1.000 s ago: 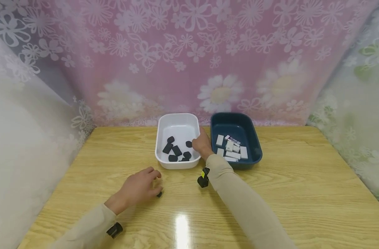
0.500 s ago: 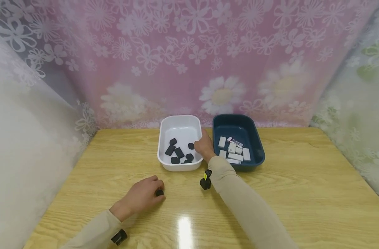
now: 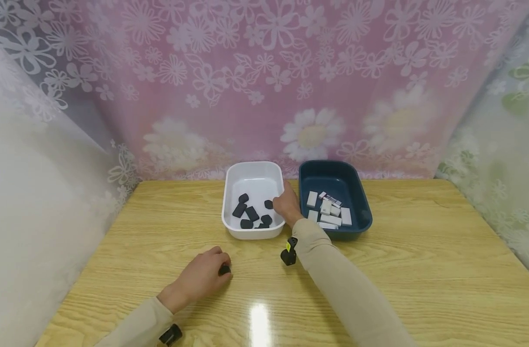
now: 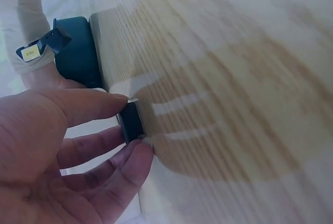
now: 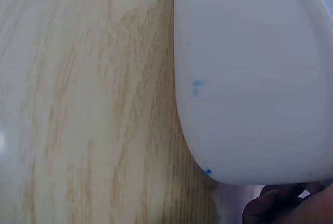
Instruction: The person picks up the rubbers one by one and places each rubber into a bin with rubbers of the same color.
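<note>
My left hand (image 3: 199,277) is low over the table, left of centre. Its thumb and fingertips pinch a small black block (image 4: 131,122), a dark piece partly hidden by the fingers in the head view. My right hand (image 3: 288,205) grips the right wall of a white plastic tub (image 3: 253,234), with the thumb over the rim. In the right wrist view the tub's pale outer wall fills much of the picture, and curled fingers (image 5: 260,206) show below it. Several black pieces (image 3: 252,213), some oblong and some rounded, lie inside the tub.
Right of the white tub stands a dark blue tub (image 3: 365,212) with several white eraser-like blocks (image 3: 331,220), one with printing on it. Both tubs sit near the back edge of the wooden table (image 3: 399,289), before a pink floral curtain (image 3: 238,111).
My left fingers have closed around the black block on the table. The right hand keeps its place at the white tub. The whole head view has shifted slightly.
</note>
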`<state>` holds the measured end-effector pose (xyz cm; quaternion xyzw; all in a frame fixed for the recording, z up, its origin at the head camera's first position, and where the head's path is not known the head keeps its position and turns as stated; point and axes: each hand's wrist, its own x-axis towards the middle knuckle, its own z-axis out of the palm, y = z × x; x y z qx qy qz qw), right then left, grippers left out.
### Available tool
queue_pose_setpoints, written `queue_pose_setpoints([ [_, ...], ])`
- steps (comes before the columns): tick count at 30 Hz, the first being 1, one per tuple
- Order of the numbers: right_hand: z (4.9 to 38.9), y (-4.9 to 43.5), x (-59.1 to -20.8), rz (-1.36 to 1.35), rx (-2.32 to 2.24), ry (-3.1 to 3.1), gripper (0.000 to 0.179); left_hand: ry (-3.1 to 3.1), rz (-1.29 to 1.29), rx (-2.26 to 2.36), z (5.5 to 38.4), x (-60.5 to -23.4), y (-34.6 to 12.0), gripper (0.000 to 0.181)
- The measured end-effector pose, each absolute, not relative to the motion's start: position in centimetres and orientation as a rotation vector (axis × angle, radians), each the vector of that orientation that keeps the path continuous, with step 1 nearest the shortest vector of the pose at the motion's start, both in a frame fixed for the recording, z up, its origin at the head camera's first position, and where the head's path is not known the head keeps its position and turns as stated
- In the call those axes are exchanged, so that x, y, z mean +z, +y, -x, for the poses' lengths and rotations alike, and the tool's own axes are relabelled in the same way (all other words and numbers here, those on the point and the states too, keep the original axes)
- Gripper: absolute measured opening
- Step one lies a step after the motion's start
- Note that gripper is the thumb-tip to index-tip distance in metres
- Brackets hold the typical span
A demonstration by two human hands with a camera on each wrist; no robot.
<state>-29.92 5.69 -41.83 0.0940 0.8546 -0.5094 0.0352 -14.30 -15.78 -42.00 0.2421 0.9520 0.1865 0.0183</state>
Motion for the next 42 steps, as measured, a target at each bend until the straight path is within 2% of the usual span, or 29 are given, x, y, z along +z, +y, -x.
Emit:
queue_pose_setpoints([
  [19,29.9,6.0,-42.2,-0.323,-1.549,2.636,0.065,3.021,-0.636,0.639,15.0,-41.7,-15.7,0.007],
  [30,29.9,5.9,-42.2,-0.324,-1.566,2.641,0.061,3.163,-0.574,0.789,19.2,-36.2,-17.3,0.008],
  [42,30.0,5.6,-42.1,-0.329,-1.592,2.635,0.063,3.168,-0.692,0.764,24.1,-35.6,-14.2,0.019],
])
